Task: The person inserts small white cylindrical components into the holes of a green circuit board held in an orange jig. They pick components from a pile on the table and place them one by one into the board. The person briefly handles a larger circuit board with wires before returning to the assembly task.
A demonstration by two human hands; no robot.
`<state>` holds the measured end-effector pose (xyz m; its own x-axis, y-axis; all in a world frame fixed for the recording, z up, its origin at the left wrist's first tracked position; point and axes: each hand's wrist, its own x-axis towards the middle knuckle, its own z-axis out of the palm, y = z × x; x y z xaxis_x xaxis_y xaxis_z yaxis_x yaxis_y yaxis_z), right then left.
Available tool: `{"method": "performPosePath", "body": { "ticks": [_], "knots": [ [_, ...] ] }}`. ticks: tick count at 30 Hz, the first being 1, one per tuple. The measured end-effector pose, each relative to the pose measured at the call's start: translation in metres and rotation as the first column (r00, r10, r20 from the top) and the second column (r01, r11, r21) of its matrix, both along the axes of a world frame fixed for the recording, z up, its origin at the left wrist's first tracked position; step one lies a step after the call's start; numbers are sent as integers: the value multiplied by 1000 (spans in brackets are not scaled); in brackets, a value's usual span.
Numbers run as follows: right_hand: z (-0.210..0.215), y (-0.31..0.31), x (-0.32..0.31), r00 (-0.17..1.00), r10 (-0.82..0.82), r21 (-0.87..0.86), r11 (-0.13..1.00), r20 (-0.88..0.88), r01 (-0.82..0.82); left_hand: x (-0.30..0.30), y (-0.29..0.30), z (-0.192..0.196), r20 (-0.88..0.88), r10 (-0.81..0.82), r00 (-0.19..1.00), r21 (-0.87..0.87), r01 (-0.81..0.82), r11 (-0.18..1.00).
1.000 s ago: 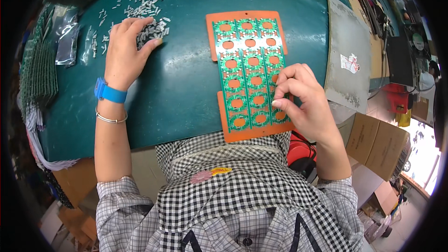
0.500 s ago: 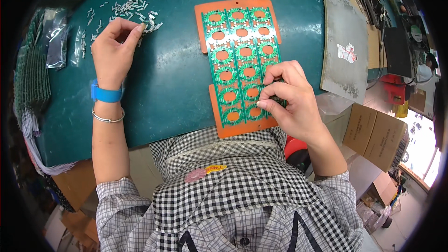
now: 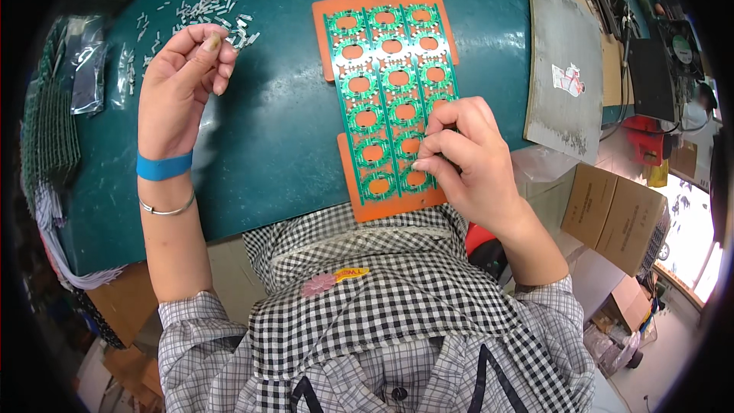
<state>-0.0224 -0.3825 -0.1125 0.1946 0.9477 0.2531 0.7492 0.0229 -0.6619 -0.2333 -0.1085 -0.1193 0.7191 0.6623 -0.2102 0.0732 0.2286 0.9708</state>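
A green circuit board panel [image 3: 390,104], with rows of ring-shaped boards, lies on an orange base plate [image 3: 367,213] near the table's front edge. My right hand [image 3: 475,164] is over the panel's lower right part, thumb and forefinger pinched together; anything between the tips is too small to make out. To the left, my left hand [image 3: 182,84] is raised by a scattered pile of small whitish strip-like pieces [image 3: 205,9]. Its fingers are curled and the thumb presses on them; what they may hold cannot be told. A blue band [image 3: 164,167] circles that wrist.
On the green table [image 3: 267,122], clear plastic bags [image 3: 89,76] and a stack of green panels [image 3: 50,118] lie at the left. A grey worn board [image 3: 562,69] rests at the right edge. Cardboard boxes [image 3: 612,214] stand below on the right.
My left hand has drawn back slightly to the left from the pile, with its fingers turned and curled more. My right hand has shifted a little left over the panel, still pinched.
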Motion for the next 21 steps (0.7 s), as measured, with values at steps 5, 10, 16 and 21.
{"method": "performPosePath", "body": {
  "ticks": [5, 10, 16, 21],
  "knots": [
    [5, -1, -1, 992, 98, -17, 995, 83, -97, 5, -22, 12, 112, -77, 991, -125, 91, 988],
    [16, 2, 9, 990, 137, -41, 990, -31, -138, 16, -51, 16, 149, -153, 977, -268, 189, 945],
    [36, 22, 15, 965, -8, 51, 998, -261, 22, 42, -80, 23, 227, -211, 951, -404, 289, 868],
    [43, 47, 13, 971, 17, 183, 983, -239, 28, 57, -92, 15, 241, -106, 965, -599, 234, 766]
  ]
}}
